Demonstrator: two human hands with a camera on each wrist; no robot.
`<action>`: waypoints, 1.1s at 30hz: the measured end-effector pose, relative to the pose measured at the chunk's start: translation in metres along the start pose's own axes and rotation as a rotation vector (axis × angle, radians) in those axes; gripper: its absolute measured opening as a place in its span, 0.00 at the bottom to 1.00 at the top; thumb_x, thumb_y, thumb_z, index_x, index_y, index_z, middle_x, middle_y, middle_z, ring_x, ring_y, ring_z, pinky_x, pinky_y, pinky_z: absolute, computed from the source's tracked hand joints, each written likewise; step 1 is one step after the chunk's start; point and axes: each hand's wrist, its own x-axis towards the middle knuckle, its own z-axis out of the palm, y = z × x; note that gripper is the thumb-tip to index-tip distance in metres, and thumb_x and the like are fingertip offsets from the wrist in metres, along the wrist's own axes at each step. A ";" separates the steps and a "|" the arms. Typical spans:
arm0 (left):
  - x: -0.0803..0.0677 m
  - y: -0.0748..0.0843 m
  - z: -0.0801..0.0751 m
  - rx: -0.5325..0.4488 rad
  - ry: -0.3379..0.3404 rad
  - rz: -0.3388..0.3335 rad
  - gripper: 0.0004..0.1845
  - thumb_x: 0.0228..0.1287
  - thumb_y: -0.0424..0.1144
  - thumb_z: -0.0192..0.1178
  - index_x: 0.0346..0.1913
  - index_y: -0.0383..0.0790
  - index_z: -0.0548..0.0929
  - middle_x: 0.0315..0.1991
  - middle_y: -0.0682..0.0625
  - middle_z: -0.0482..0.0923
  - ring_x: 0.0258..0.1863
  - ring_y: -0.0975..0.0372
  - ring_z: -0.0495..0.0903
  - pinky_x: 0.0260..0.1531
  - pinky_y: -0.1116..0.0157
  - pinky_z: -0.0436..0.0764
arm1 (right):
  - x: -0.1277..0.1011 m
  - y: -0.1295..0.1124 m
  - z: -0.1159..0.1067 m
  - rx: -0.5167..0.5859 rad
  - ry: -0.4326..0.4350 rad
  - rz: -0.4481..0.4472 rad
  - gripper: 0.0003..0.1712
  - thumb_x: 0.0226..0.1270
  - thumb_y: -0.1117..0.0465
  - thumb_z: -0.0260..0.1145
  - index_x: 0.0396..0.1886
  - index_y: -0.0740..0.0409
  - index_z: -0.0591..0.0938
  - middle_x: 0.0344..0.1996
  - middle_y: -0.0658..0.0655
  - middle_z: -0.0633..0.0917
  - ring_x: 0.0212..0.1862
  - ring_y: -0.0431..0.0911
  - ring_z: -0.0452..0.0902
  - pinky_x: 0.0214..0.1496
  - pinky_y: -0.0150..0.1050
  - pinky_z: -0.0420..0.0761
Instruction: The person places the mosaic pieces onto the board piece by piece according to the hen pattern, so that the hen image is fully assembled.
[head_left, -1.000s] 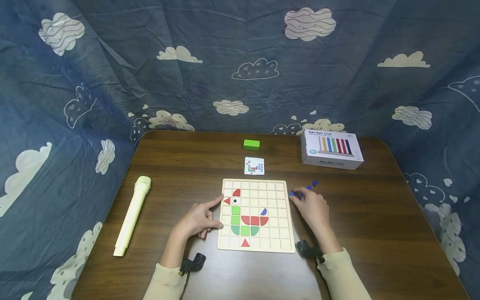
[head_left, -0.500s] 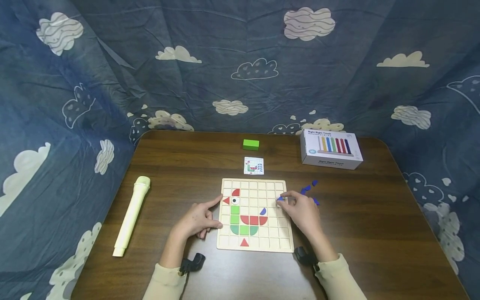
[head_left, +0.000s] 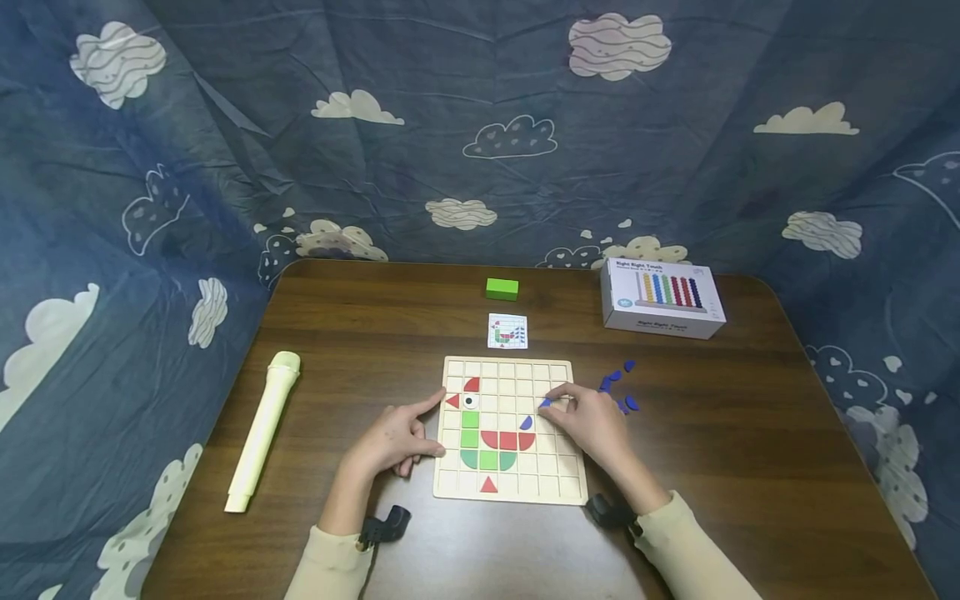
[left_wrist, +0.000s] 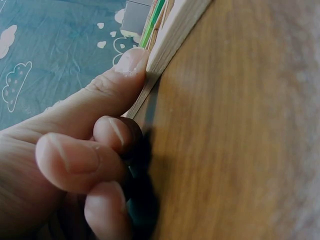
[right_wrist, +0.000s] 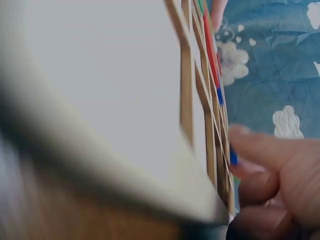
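From the head camera, the right hand (head_left: pixel 592 421) is over the right part of the wooden grid board (head_left: pixel 507 430), and its thumb and first finger pinch a small blue piece (head_left: pixel 545 402) right above a square of the board, just up and to the right of the blue piece (head_left: pixel 527 423) already lying in the board. More loose blue pieces (head_left: pixel 619 389) lie on the brown table (head_left: pixel 750 433) just to the right of this hand. The left hand (head_left: pixel 393 437) rests at the left edge of the board, with the thumb and the first finger straight against that edge and the other fingers curled, and it holds nothing. Past the board, far from both hands, are a small picture card (head_left: pixel 507 331), a green block (head_left: pixel 502 288) and a white box (head_left: pixel 662 297), and a long cream tube (head_left: pixel 264 430) lies well to the left of the left hand. From the left wrist camera, the left hand (left_wrist: pixel 75 160) has its thumb tip pushed against the side of the board (left_wrist: pixel 172 31), and the other fingers are curled beside it on the table (left_wrist: pixel 235 140). From the right wrist camera, which is blurry, the right hand (right_wrist: pixel 280 175) has its fingertips closed on the blue piece (right_wrist: pixel 233 157) right at the board (right_wrist: pixel 195 100), whose thin wooden strips run past the fingers
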 end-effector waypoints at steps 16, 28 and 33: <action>0.001 -0.002 0.001 0.011 0.002 0.004 0.51 0.52 0.44 0.77 0.77 0.62 0.60 0.14 0.49 0.77 0.05 0.64 0.72 0.07 0.65 0.76 | 0.000 0.004 0.006 -0.009 0.013 -0.023 0.19 0.56 0.41 0.76 0.44 0.42 0.88 0.13 0.46 0.74 0.16 0.41 0.65 0.16 0.36 0.61; 0.001 -0.001 0.001 0.012 0.011 -0.013 0.51 0.51 0.44 0.77 0.77 0.63 0.61 0.15 0.49 0.77 0.05 0.64 0.72 0.07 0.65 0.76 | -0.001 0.002 0.005 0.001 0.022 -0.024 0.18 0.55 0.42 0.76 0.43 0.43 0.88 0.13 0.46 0.74 0.16 0.41 0.65 0.16 0.35 0.60; 0.001 -0.001 0.001 0.012 0.009 -0.029 0.51 0.51 0.44 0.78 0.77 0.63 0.61 0.15 0.49 0.77 0.06 0.63 0.73 0.08 0.65 0.76 | -0.001 0.012 -0.010 0.047 0.033 -0.004 0.20 0.58 0.41 0.74 0.46 0.45 0.88 0.14 0.46 0.74 0.17 0.41 0.64 0.17 0.34 0.60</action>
